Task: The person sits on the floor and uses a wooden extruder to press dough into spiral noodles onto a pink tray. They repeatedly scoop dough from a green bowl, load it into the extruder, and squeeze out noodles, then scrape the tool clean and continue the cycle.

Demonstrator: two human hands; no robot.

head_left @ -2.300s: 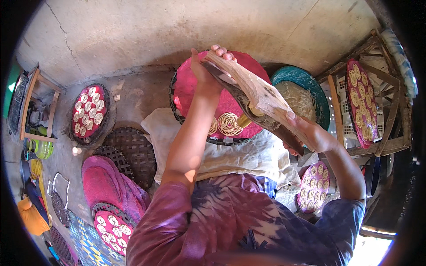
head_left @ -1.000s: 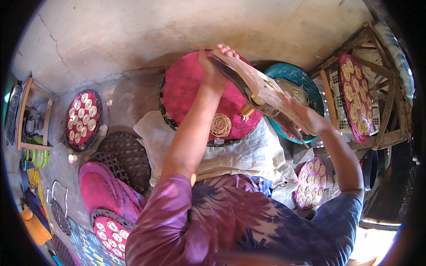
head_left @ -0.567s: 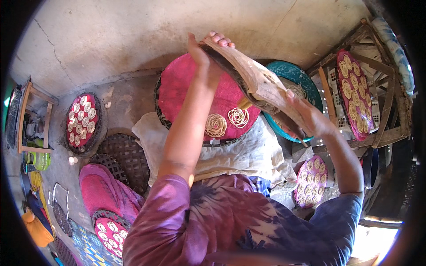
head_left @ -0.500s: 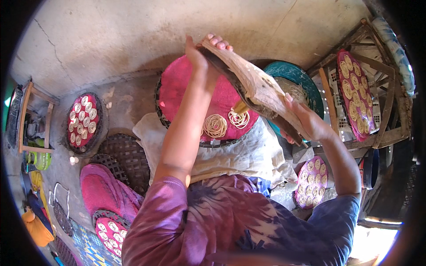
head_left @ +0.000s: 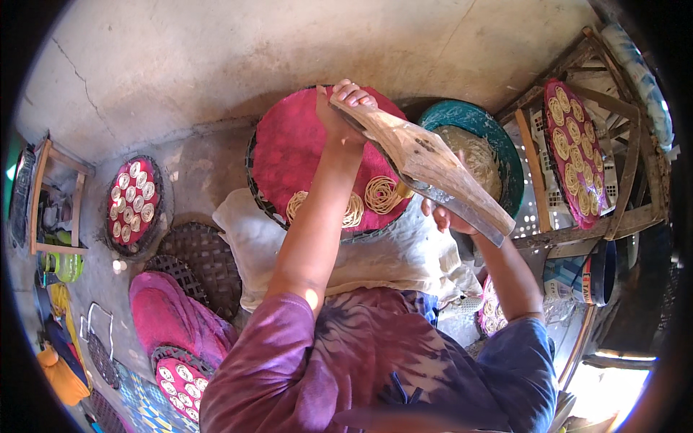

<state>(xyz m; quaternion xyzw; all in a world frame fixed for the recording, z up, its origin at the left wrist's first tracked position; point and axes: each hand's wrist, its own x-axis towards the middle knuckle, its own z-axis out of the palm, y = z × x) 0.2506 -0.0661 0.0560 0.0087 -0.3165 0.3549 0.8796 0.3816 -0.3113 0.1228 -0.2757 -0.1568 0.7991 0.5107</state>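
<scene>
My left hand (head_left: 345,112) grips the upper end of a long wooden lever press (head_left: 422,159) with a dark lower arm. My right hand (head_left: 446,219) is under the lever's lower half, fingers loosely bent and apart, palm partly hidden. A brass-coloured cylinder (head_left: 404,189) shows under the middle of the press, beside a coil of pale strands (head_left: 379,195). More coils lie along the near edge of a pink cloth (head_left: 299,137) on a round woven tray, partly behind my left forearm. A white cloth (head_left: 253,245) lies below the tray.
A teal basin (head_left: 511,162) of pale strands is behind the press. Pink trays of coils stand at the left (head_left: 130,202), lower left (head_left: 180,382) and against a wooden rack (head_left: 613,234) at right. Woven trays (head_left: 209,252), a wooden stool (head_left: 58,245) and a blue bucket (head_left: 577,278) surround me.
My right hand has left the top plank and moved down and left beneath the press. The press's upper end is lower. More coils show on the pink cloth.
</scene>
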